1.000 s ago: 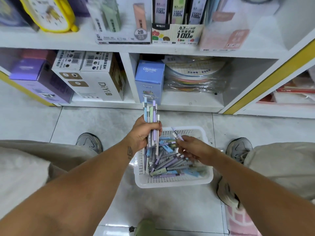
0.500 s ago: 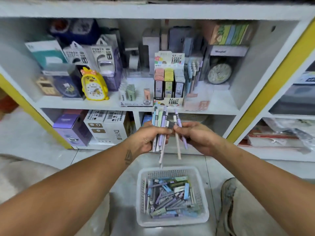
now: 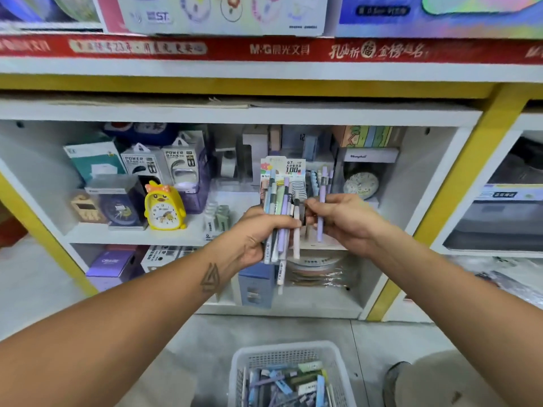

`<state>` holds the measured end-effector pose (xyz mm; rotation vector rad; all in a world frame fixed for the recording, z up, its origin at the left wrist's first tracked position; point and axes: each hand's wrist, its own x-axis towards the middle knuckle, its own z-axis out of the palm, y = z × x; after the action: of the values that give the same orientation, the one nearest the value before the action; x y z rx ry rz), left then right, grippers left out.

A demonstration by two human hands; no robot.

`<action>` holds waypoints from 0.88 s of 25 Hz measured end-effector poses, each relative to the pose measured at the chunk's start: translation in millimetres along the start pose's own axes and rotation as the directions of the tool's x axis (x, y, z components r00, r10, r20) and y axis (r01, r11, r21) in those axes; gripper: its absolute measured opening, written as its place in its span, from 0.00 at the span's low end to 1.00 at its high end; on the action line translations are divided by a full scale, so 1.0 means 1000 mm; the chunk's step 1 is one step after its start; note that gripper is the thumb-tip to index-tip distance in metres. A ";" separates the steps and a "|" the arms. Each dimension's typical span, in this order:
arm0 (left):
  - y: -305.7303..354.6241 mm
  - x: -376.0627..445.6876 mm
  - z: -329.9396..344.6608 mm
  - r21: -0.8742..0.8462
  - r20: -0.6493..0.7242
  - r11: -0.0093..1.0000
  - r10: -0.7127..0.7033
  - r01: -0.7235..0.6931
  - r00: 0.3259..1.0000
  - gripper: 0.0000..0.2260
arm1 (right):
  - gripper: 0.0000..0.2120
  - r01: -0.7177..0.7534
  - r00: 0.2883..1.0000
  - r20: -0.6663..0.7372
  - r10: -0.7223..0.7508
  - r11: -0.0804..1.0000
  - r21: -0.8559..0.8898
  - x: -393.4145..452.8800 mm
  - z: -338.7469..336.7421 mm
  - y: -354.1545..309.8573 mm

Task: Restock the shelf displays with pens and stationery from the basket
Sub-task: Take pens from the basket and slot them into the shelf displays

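My left hand (image 3: 258, 233) grips a bundle of pastel pens (image 3: 279, 218), held upright in front of the middle shelf. Just to its right, my right hand (image 3: 343, 221) pinches a single lilac pen (image 3: 321, 204), also upright, close beside the bundle. Behind both hands stands a pen display box (image 3: 283, 167) with a "0.7" and "100" label, partly hidden by the pens. On the floor below sits the white mesh basket (image 3: 244, 365), still holding several pens and stationery pieces.
A yellow duck alarm clock (image 3: 164, 207), power bank boxes (image 3: 164, 163) and a round clock (image 3: 361, 185) fill the middle shelf. Purple and white boxes (image 3: 111, 264) sit on the lower shelf. Yellow uprights (image 3: 470, 177) frame the unit. A shoe (image 3: 393, 380) rests by the basket.
Both hands have risen from the basket to the middle shelf. My right hand picked a pen out of the basket and now holds it beside the bundle, in front of the display box.
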<state>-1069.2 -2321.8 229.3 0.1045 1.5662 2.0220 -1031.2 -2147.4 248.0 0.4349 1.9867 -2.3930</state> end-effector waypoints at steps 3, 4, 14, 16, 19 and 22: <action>0.011 0.017 0.012 -0.001 -0.072 0.999 -0.045 0.045 0.996 0.09 | 0.06 0.139 0.966 -0.179 -0.185 0.960 -0.242 0.019 -0.024 -0.023; 0.014 0.023 0.016 0.002 -0.069 0.998 -0.067 0.068 0.995 0.06 | 0.07 0.184 0.935 -0.214 -0.282 0.904 -0.386 0.025 -0.032 -0.029; 0.031 0.056 0.028 -0.007 -0.084 0.998 -0.070 0.069 0.994 0.15 | 0.15 0.183 0.892 -0.048 -0.450 0.454 -0.872 0.074 -0.062 -0.014; 0.033 0.060 0.027 -0.018 -0.093 0.997 -0.070 0.069 0.993 0.14 | 0.14 0.210 0.881 -0.038 -0.472 0.463 -0.861 0.076 -0.064 -0.015; 0.031 0.067 0.025 -0.012 -0.090 0.997 -0.079 0.078 0.993 0.09 | 0.08 0.259 0.832 -0.016 -0.554 0.415 -0.872 0.080 -0.066 -0.022; 0.031 0.071 0.027 -0.015 -0.091 0.996 -0.086 0.085 0.992 0.06 | 0.03 0.286 0.745 -0.004 -0.667 0.324 -0.902 0.086 -0.070 -0.034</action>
<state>-1129.8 -2269.5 246.3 -0.0599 1.5879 1.9931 -1104.8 -2058.5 251.1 0.2503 3.5628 -1.0123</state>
